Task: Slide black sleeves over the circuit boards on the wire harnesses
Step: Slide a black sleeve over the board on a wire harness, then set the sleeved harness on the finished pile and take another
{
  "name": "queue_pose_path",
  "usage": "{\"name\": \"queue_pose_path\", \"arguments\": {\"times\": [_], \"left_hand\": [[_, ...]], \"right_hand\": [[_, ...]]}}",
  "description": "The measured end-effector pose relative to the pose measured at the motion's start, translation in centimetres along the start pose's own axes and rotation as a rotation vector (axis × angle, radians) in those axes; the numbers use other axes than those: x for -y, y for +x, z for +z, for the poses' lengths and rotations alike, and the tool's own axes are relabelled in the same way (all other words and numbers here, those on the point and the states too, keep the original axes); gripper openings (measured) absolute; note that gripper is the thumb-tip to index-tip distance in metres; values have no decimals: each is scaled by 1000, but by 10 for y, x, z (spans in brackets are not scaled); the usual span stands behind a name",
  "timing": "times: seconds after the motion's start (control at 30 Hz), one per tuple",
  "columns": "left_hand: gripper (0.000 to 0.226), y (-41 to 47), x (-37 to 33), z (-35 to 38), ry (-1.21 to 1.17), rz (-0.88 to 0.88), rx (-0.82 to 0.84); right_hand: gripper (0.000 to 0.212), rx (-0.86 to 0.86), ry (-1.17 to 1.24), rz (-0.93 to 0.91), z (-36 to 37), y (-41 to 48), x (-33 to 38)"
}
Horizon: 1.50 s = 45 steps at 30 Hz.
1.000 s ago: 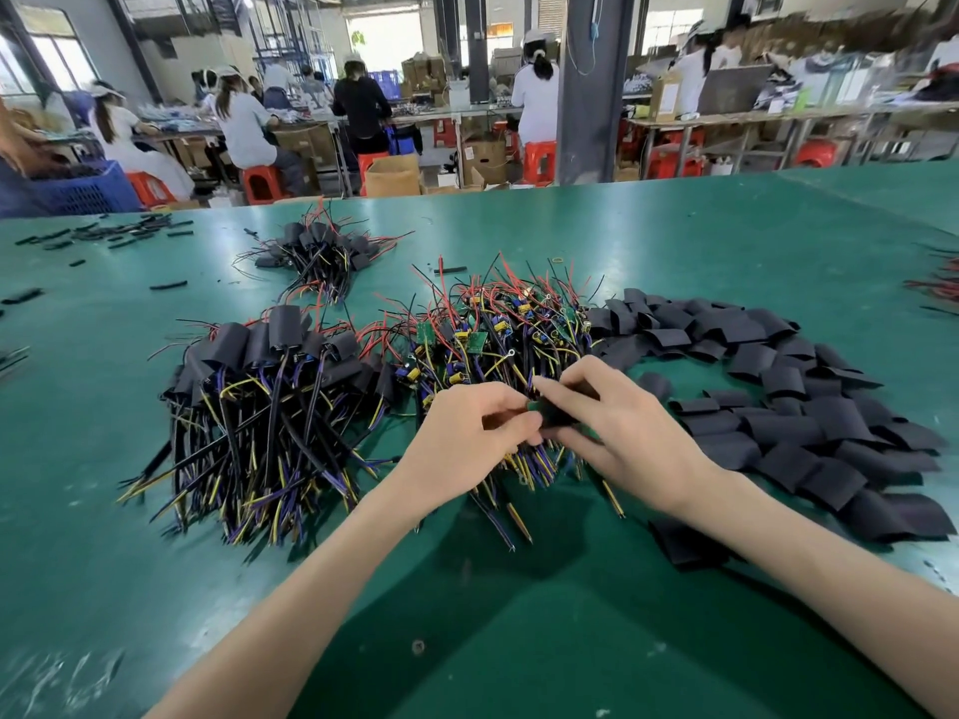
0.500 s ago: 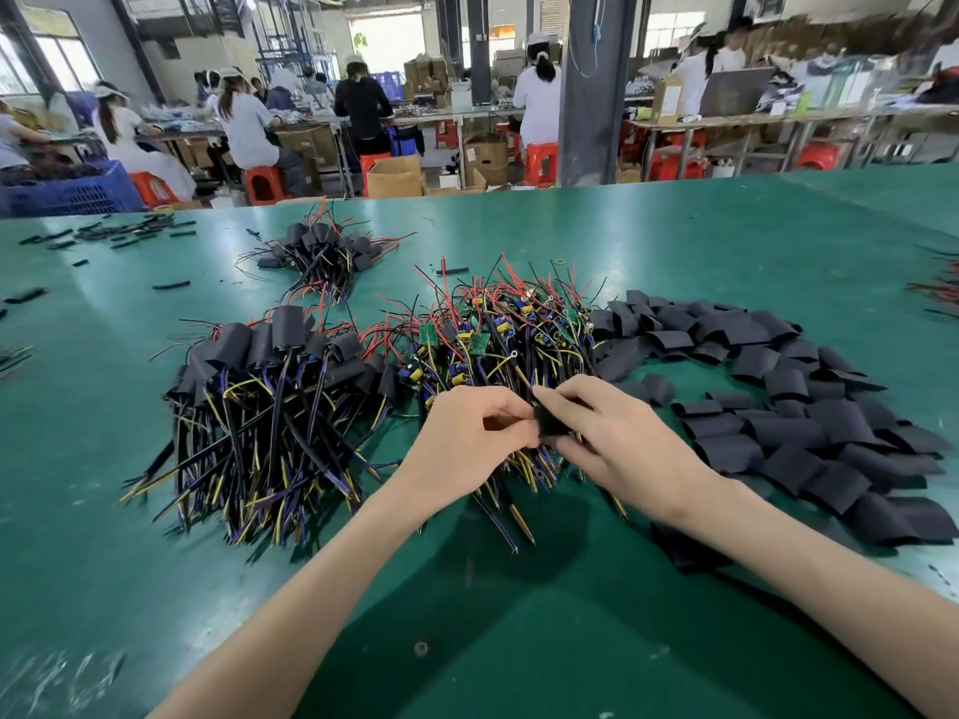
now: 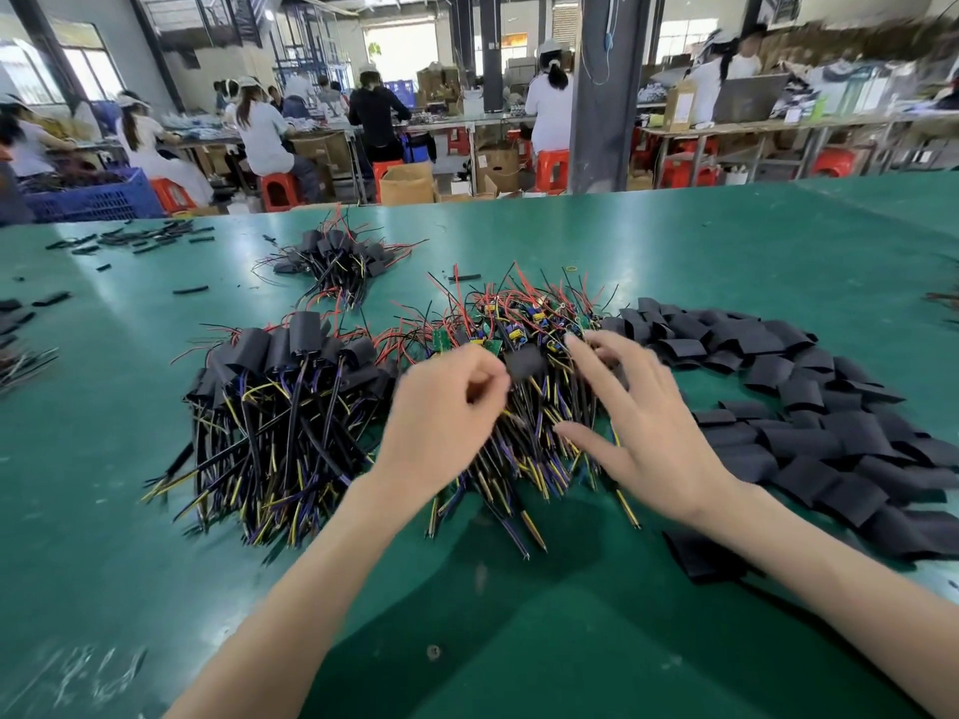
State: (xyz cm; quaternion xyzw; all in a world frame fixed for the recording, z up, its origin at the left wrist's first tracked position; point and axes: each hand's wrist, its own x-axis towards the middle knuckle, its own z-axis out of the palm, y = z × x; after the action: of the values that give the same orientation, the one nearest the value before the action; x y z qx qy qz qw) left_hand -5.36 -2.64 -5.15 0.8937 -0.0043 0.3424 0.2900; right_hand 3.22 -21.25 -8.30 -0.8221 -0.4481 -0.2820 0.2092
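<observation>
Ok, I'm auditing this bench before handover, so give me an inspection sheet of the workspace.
Surface: green table mat, white scuffs near the front left.
Job's things: unsleeved harnesses with green boards at centre; sleeved harnesses left; smaller sleeved bundle behind; loose black sleeves right.
Clutter: black tubing offcuts far left.
Hands: left hand pinches a held harness, blurred; right hand has fingers spread above the pile.
Cables: harness leads; a blue cord hangs on the pillar.
Surroundings: seated workers, red stools, cardboard boxes, blue crate.
</observation>
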Motion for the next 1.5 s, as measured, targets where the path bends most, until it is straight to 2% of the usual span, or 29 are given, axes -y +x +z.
{"name": "queue_pose_path", "arguments": {"times": [0.1, 0.17, 0.23, 0.3, 0.37, 0.43, 0.5, 0.57, 0.63, 0.77, 0.97, 1.03, 1.1, 1.2, 1.3, 1.43, 1.5], "left_hand": [[4, 14, 12, -25, 107, 102, -346], [10, 20, 24, -42, 131, 100, -552], [12, 24, 31, -57, 24, 49, -686], [9, 27, 35, -69, -47, 68, -812], [14, 30, 42, -79, 155, 146, -893], [19, 33, 57, -82, 446, 83, -835], [19, 31, 74, -77, 633, -122, -628], [18, 26, 87, -68, 673, -312, -397], [20, 22, 93, -61, 665, -383, -292], [24, 25, 93, -50, 746, -356, -221], [19, 27, 78, -42, 816, -410, -293], [18, 31, 73, -33, 753, -309, -304], [25, 37, 68, -17, 540, -207, -220], [40, 46, 67, 16, 264, -281, 20], [48, 50, 73, 40, 274, -359, 160], [33, 51, 78, 48, 258, -354, 10], [25, 48, 76, 47, 185, -316, -23]], "right_hand": [[65, -35, -23, 71, -1, 1, -5], [61, -13, -26, 98, 1, 0, -8], [56, 29, -45, 122, 3, -1, -10], [50, 66, -76, 147, 5, -1, -12], [45, 86, -99, 173, 6, -2, -15], [41, 82, -110, 210, 7, -1, -18], [35, 66, -128, 265, 8, 0, -21], [31, 63, -163, 325, 9, 0, -25], [29, 84, -203, 379, 9, 0, -29], [30, 148, -265, 521, 2, 3, -46], [32, 324, -395, 755, -13, 3, -80], [32, 388, -412, 807, -14, 1, -94], [37, 411, -377, 810, -11, -1, -110], [48, 402, -329, 695, -2, -4, -132], [53, 360, -251, 596, 6, 4, -143], [56, 514, -207, 455, 20, 12, -151], [52, 520, -227, 451, 23, 10, -153]]}}
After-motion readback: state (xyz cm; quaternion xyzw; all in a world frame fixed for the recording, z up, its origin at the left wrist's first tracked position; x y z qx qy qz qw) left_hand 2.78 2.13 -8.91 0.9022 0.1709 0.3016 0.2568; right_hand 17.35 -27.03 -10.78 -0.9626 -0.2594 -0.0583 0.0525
